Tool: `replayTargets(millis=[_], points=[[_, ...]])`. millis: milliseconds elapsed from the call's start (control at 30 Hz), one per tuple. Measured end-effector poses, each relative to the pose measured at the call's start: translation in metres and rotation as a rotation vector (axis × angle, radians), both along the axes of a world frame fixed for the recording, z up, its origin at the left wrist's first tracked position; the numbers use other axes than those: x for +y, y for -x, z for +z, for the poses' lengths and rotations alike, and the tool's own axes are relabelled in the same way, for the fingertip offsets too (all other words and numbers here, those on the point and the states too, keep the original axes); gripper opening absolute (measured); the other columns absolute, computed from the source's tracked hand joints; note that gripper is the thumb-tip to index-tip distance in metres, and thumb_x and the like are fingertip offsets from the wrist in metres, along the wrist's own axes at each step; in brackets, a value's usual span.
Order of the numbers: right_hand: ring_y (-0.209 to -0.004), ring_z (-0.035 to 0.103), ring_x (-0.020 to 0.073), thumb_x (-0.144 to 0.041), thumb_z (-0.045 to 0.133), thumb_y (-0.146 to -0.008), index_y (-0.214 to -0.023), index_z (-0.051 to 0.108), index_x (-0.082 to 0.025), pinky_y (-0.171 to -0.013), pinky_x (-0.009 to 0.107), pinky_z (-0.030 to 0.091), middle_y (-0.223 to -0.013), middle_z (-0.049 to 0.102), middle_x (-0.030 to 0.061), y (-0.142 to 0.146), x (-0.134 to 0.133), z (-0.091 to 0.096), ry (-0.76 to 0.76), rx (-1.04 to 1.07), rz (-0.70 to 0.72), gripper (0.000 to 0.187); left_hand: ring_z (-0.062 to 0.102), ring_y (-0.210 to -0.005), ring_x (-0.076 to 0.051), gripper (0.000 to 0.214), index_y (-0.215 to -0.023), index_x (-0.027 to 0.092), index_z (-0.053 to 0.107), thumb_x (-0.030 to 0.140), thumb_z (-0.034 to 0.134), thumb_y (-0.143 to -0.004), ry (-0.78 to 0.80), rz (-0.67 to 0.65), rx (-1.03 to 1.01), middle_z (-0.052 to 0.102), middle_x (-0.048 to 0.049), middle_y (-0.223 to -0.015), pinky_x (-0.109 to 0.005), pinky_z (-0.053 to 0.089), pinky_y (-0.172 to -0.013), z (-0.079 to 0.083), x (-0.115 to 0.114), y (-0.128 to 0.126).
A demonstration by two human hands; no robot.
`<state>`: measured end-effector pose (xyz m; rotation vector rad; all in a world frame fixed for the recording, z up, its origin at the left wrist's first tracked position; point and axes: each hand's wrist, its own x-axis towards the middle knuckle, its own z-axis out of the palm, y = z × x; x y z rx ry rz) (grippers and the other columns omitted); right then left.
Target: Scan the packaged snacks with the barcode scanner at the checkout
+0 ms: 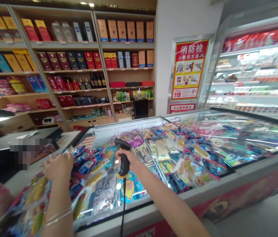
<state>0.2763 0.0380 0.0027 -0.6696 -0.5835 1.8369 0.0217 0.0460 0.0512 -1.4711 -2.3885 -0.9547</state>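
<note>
Black-and-yellow barcode scanner sits wrapped in my right hand, fingers closed firmly around its handle, with its cord dropping below. My left hand, fingers half-curled, lies against plastic-wrapped snack packets; I can't tell whether it has hold of them. Beyond stretch the glass-topped chest freezer and shelves of boxed liquor.

The head-worn camera looked forward and down from the near side of a glass-topped chest freezer, close above the left hand at 8 o'clock and the right hand, around a barcode scanner, at 6 o'clock. Wooden wall shelves stood farther off at 11 o'clock.
</note>
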Motion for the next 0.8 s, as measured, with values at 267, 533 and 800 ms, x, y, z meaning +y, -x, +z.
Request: replayTargets(millis=[267,533,800], points=[[-0.045,0.047,0.0056,-0.012,0.069,-0.069,-0.070,0.060,-0.013,-0.043,0.016,0.040,-0.058,0.060,-0.0009,-0.130,-0.015,0.051,-0.121,-0.056,-0.204,0.009,0.042,-0.131,-0.035,0.045,-0.122,0.009,0.061,0.032,0.043,-0.088,-0.099,-0.326,0.313,0.044,-0.0194,-0.144,-0.047,0.036,-0.106,0.057,0.039,-0.143],[-0.044,0.047,0.0066,-0.010,0.069,-0.072,-0.072,0.058,-0.015,-0.040,0.017,0.040,-0.060,0.060,0.0003,-0.258,-0.015,0.039,-0.080,-0.108,-0.452,0.012,0.048,-0.126,-0.030,0.046,-0.132,0.014,0.051,0.031,0.044,-0.089,0.063,-0.722,0.208,0.049,-0.0169,-0.140,-0.041,0.040,-0.103,0.011,0.083,-0.334],[-0.041,0.046,0.0063,-0.012,0.066,-0.075,-0.069,0.057,-0.015,-0.038,0.016,0.041,-0.056,0.056,-0.0005,-0.307,0.002,-0.007,0.109,-0.040,-0.494,0.011,0.051,-0.125,-0.032,0.070,-0.145,0.007,0.027,0.039,0.052,-0.087,0.220,-0.777,-0.073,0.050,-0.0262,-0.136,-0.037,0.041,-0.098,-0.052,0.125,-0.416]])
